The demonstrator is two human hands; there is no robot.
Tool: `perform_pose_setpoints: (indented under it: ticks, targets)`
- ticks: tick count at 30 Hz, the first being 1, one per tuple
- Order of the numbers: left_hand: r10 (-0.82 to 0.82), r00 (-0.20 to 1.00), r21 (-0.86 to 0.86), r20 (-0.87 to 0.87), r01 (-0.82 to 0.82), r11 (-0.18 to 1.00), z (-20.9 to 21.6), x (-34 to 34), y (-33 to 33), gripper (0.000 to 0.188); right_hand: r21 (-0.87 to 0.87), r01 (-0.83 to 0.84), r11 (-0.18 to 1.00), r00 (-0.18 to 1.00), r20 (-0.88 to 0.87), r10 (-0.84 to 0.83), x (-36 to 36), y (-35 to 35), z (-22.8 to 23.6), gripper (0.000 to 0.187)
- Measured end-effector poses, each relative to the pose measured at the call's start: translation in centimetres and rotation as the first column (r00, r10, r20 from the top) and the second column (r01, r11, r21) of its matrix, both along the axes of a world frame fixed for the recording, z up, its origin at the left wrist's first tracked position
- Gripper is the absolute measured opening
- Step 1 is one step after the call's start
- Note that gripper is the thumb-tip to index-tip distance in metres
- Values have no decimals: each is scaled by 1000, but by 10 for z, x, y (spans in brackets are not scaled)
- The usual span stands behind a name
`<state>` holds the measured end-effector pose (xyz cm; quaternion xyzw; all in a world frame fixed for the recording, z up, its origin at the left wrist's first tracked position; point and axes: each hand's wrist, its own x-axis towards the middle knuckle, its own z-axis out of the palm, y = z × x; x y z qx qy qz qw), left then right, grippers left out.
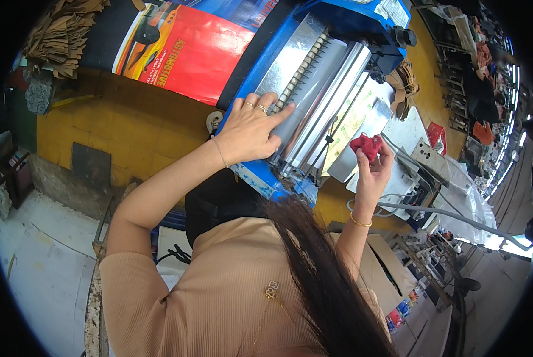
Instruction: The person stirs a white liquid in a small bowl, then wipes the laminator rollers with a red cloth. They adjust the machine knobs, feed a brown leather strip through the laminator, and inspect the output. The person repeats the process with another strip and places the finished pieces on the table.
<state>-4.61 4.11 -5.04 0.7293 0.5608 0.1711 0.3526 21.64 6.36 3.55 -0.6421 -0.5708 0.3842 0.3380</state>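
Left hand [247, 132] of the person lay with its fingers spread and grasped nothing that could be seen, while the right hand [375, 169] held a crumpled, bright red piece of cloth [366, 145] between the thumb and the fingers. The long, shiny, cylindrical metal roller [327, 102] of the blue metal machine [350, 13] was situated between the two hands. Its long axis ran aslant, from the near end at the lower left to the far end at the upper right, away from the body. Of the two hands, the left was the nearer one: it was at the near part of the machine, beside the lower end of a narrow strip [296, 80] with pale pieces and dark spikes, which ran roughly parallel to the roller. Its index finger pointed toward the roller, but seemed not to touch it. The red cloth was to the right of the roller and apart from it, with a pale, green-and-yellow patterned sheet [348, 128] showing between them.
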Motion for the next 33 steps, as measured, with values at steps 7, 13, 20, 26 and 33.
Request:
perform_pose_setpoints:
  ticks: [7, 13, 20, 26, 33]
  targets:
    - [24, 999, -7, 33, -24, 1000, -1, -1, -1, 65, 12, -14, 1000, 1000, 18, 13, -2, 1, -2, 48]
    - [238, 920, -101, 310, -217, 971, -4, -7, -1, 67, 15, -2, 1000, 1000, 13, 2, 0, 2, -1, 47]
    - [141, 971, -85, 193, -127, 988, 0, -5, 1, 69, 12, -16, 1000, 1000, 25, 15, 1, 0, -2, 47]
    - [142, 972, -5, 187, -144, 990, -3, -6, 1, 53, 0, -11, 1000, 1000, 11, 11, 3, -4, -2, 47]
    - [109, 956, 204, 273, -168, 964, -11, -9, 30, 15, -2, -19, 1000, 1000, -4, 19, 8, -9, -3, 48]
